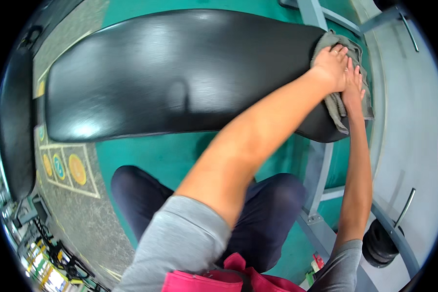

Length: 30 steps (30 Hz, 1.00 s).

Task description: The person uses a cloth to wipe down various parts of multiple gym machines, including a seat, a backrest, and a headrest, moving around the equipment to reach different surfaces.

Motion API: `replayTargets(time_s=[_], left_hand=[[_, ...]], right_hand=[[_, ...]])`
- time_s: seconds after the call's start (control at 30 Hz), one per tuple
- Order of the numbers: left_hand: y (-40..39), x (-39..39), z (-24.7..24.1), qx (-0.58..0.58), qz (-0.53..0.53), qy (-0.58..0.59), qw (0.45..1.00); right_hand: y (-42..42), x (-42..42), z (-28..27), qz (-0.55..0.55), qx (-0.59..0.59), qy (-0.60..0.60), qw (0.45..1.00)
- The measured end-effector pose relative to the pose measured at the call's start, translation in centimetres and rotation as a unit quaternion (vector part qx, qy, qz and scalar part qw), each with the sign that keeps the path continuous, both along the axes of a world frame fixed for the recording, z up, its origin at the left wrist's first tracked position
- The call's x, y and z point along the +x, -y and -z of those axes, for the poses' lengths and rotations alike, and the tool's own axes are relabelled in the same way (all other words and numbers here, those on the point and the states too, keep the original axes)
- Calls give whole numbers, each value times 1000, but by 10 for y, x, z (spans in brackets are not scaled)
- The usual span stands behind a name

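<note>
A long black padded gym bench [189,73] spans the view before me. Over its right end lies a folded grey cloth [337,106], draped past the edge. My left hand [332,67], a ring on one finger, rests flat on this cloth. Beside it my right hand [352,85] also presses on the cloth, its fingers stretched out and the two hands touching. Neither hand's palm can be seen.
Grey metal frame bars [318,171] stand under and beside the bench. Black weight plates [381,244] sit at the lower right, near a pale wall. Another black pad [16,124] is at the far left. Green flooring [160,153] meets grey floor with painted markings.
</note>
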<state>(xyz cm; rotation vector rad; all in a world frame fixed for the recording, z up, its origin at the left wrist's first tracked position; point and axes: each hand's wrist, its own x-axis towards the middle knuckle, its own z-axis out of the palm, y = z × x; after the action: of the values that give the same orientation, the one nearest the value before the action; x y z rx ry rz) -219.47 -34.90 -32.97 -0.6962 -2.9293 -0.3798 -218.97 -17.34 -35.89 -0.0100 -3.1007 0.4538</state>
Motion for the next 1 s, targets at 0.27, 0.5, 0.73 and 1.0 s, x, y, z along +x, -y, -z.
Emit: replayTargets(time_s=[0.27, 0.5, 0.73, 1.0], left_hand=[[284, 126, -60, 12, -147, -52, 988], [431, 304, -119, -70, -299, -92, 947], [477, 256, -118, -106, -338, -145, 924], [434, 280, -116, -95, -284, -138, 944]], right_hand=[[297, 79, -64, -198, 44, -73, 976], [479, 205, -112, -358, -48, -160, 919], [534, 154, -112, -375, -72, -188, 905], [475, 176, -107, -388, -59, -198, 898]])
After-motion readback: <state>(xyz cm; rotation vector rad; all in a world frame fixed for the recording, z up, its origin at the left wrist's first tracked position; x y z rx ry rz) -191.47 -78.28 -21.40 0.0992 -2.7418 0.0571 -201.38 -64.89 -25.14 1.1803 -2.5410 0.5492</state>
